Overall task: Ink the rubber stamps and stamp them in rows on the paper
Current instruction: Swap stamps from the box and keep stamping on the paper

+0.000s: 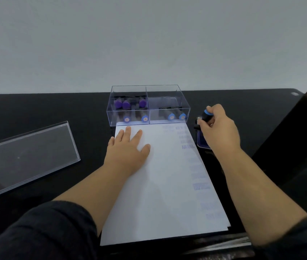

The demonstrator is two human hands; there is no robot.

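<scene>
Black table (36, 113). Paper (167, 184) in front of clear box (148, 106), faint blue prints down its right edge. Left hand (128, 147) flat on paper, fingers straight. Right hand (218, 128) grips stamp (206, 114) over ink pad (201, 141), beside paper.

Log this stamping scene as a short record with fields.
left hand: flat on the paper, steadying it
right hand: grips a blue-capped stamp over the ink pad
paper marks: faint blue prints down the right edge
box: clear, divided; purple-capped and blue-capped stamps inside
lid: clear, lying on the table, left
</scene>
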